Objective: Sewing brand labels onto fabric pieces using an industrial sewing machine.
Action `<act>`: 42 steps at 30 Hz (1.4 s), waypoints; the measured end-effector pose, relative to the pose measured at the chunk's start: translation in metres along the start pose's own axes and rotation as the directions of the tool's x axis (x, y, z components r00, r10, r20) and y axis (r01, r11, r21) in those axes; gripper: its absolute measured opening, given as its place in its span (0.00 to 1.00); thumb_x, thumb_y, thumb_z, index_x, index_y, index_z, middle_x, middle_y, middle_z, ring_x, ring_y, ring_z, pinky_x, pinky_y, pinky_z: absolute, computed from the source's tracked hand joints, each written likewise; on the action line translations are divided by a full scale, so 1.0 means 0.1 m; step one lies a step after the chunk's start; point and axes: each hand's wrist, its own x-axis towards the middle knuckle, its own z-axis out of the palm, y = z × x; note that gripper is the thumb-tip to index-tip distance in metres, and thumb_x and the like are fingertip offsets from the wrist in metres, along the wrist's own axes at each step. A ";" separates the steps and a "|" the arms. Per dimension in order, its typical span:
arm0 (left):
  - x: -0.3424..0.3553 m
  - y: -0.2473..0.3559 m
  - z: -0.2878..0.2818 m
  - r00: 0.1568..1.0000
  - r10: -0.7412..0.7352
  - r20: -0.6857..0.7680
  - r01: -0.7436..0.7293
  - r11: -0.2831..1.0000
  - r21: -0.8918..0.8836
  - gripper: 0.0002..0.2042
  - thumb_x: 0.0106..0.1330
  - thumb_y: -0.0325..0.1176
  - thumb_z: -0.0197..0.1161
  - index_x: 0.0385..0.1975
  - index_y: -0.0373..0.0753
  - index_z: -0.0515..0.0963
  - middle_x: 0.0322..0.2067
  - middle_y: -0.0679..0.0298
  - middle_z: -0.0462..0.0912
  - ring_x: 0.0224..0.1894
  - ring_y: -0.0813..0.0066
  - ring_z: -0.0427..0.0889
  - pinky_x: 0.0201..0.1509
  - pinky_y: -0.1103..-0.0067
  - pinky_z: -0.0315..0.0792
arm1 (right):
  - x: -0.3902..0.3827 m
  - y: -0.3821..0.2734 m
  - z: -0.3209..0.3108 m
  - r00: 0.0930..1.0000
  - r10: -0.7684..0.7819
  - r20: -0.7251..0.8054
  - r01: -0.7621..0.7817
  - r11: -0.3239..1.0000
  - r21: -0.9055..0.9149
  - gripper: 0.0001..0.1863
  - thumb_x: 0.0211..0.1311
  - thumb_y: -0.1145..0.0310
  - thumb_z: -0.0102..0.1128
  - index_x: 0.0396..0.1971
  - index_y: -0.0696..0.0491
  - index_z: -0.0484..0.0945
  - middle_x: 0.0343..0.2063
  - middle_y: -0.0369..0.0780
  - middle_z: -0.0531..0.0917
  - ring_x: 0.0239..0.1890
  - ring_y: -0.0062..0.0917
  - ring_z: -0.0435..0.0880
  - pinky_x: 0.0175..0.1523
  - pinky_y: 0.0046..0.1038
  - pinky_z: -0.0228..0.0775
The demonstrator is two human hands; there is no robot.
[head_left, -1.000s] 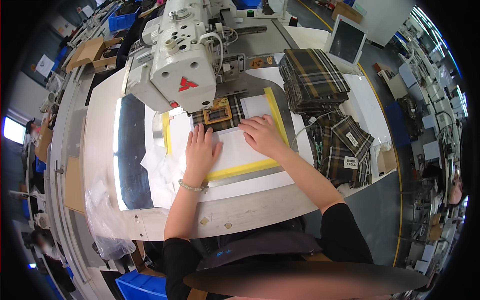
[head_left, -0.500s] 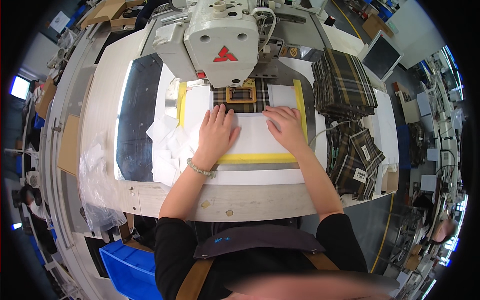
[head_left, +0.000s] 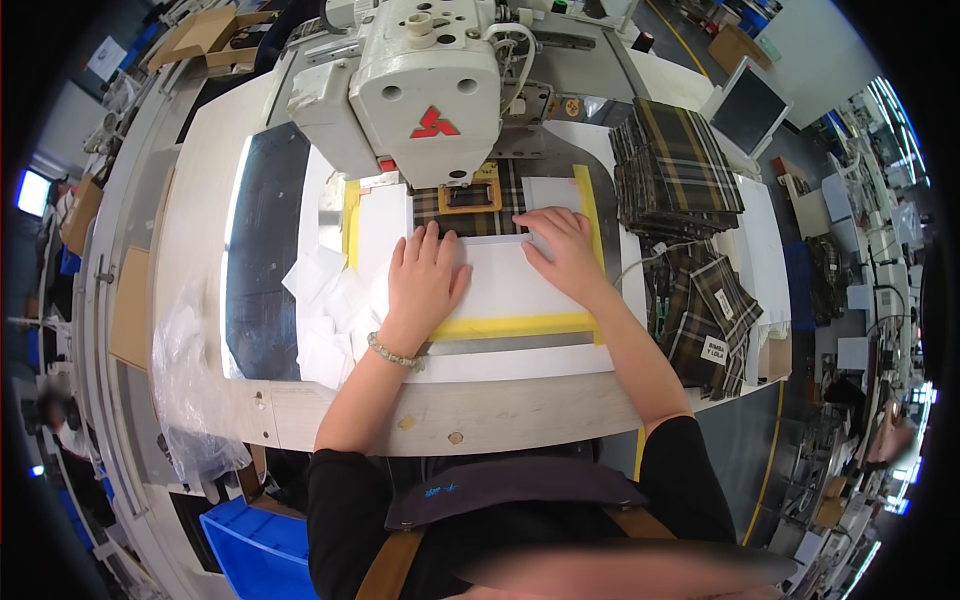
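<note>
Under the head of a white sewing machine (head_left: 425, 110), a piece of dark plaid fabric (head_left: 427, 205) lies in a gap of a white template (head_left: 480, 270) edged with yellow tape. An orange-brown rectangular frame (head_left: 470, 209) sits on the fabric beneath the machine head. My left hand (head_left: 425, 275) rests flat on the template, its fingertips at the fabric's near left edge. It wears a beaded bracelet. My right hand (head_left: 563, 250) lies at the near right corner of the fabric, fingers stretched leftward and thumb apart on the template. Neither hand grips anything visible.
A tall stack of plaid pieces (head_left: 675, 170) stands at the right, with labelled plaid pieces (head_left: 710, 315) nearer me. Loose white sheets (head_left: 320, 290) lie left of the template. Clear plastic (head_left: 195, 370) hangs off the table's left side above a blue bin (head_left: 262, 545). A screen (head_left: 748, 110) stands far right.
The whole view has shifted slightly, the machine and table now a little further left. Both hands stay in nearly the same place against the fabric and the template.
</note>
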 end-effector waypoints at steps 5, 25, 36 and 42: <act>0.00 0.00 -0.02 1.000 -0.008 -0.008 0.008 1.000 -0.005 0.24 0.59 0.43 0.62 0.52 0.36 0.74 0.54 0.48 0.75 0.57 0.53 0.73 0.62 0.58 0.66 | 0.19 0.19 0.02 0.989 -0.147 0.034 0.150 0.981 -0.123 0.11 0.52 0.73 0.61 0.38 0.50 0.79 0.41 0.33 0.80 0.50 0.27 0.74 0.58 0.37 0.55; -0.03 0.01 -0.07 1.000 -0.019 0.019 0.019 0.999 -0.035 0.22 0.61 0.41 0.61 0.52 0.36 0.73 0.55 0.51 0.75 0.59 0.57 0.71 0.66 0.61 0.60 | 0.18 0.22 0.11 0.969 -0.240 0.059 0.247 0.955 -0.166 0.14 0.50 0.78 0.58 0.38 0.48 0.81 0.43 0.33 0.81 0.48 0.27 0.77 0.57 0.38 0.56; -0.01 0.02 -0.10 0.999 0.010 0.037 -0.007 0.997 -0.075 0.20 0.61 0.40 0.61 0.51 0.37 0.74 0.55 0.51 0.75 0.60 0.57 0.71 0.66 0.62 0.62 | 0.19 0.21 0.09 0.967 -0.242 0.075 0.250 0.960 -0.127 0.16 0.49 0.78 0.58 0.39 0.48 0.81 0.43 0.33 0.81 0.49 0.26 0.76 0.57 0.38 0.56; 0.01 0.05 -0.06 0.998 0.056 0.020 -0.053 0.989 -0.137 0.21 0.61 0.40 0.62 0.52 0.36 0.73 0.57 0.50 0.73 0.62 0.56 0.70 0.67 0.62 0.61 | 0.20 0.18 0.09 0.964 -0.251 0.087 0.260 0.956 -0.135 0.16 0.49 0.78 0.58 0.39 0.48 0.80 0.44 0.33 0.81 0.49 0.27 0.77 0.57 0.38 0.56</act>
